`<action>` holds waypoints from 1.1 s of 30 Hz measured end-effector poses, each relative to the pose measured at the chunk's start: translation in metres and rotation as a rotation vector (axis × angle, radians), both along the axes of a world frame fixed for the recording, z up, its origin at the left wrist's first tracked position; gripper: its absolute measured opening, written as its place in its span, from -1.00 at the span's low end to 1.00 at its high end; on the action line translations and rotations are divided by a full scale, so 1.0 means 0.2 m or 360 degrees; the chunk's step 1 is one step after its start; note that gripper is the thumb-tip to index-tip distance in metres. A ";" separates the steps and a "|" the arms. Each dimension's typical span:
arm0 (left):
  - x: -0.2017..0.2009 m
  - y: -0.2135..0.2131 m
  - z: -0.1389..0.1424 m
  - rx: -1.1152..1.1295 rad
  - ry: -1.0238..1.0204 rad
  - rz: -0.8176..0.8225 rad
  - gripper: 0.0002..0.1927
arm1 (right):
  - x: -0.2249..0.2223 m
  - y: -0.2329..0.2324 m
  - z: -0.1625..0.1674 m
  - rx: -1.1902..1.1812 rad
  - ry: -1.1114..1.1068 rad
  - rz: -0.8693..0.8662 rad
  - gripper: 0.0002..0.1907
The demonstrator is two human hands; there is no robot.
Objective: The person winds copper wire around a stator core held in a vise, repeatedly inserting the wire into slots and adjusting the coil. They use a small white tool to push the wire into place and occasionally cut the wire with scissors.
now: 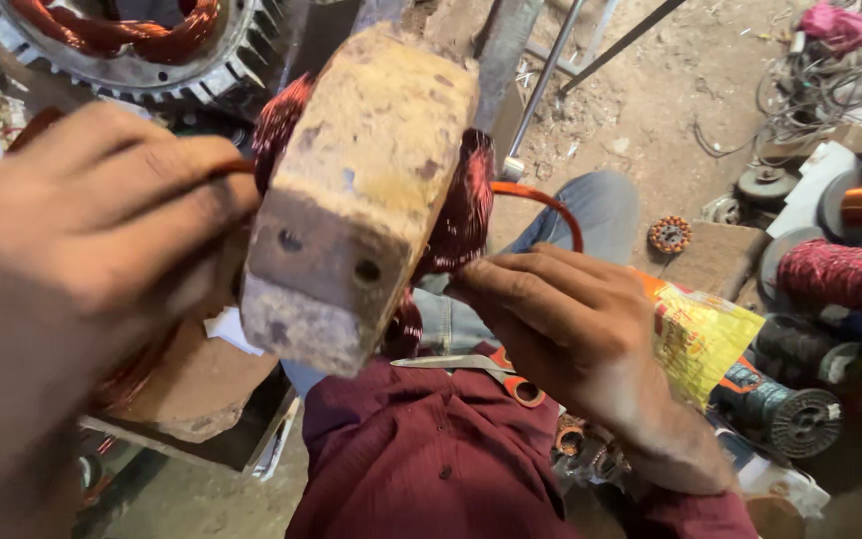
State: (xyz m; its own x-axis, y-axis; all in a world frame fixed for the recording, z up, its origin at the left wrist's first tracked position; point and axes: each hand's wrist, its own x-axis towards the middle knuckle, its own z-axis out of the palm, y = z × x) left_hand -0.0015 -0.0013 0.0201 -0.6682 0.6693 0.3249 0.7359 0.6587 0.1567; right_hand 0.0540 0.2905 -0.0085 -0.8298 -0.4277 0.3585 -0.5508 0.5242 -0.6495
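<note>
A worn yellow wooden block (356,195) fills the middle of the head view, with reddish copper wire coils (463,205) wound around it. My left hand (82,230) grips the block's left side and a strand of the wire. My right hand (561,324) pinches the coil at the block's lower right, where an orange sleeved wire (549,203) loops up. Scissors with orange handles (481,369) lie on my lap, just under my right hand.
A toothed motor stator (167,50) with copper windings sits at the top left. Spools of red and copper wire (830,274) crowd the right side beside a yellow packet (700,339). Metal rods (551,70) lean over the dusty floor. A flat board (192,394) lies at lower left.
</note>
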 end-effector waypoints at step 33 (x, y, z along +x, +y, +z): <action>-0.02 0.14 0.06 0.0233 -0.0659 0.0226 -0.81 | -0.01 -0.01 -0.05 -0.0109 -0.0358 0.0023 -0.78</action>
State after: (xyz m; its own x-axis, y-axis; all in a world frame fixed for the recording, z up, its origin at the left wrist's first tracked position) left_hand -0.0049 0.0259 0.0320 -0.8435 0.5286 0.0953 0.4956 0.6976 0.5174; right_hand 0.0515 0.2880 -0.0177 -0.8861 -0.4212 0.1935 -0.3951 0.4679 -0.7906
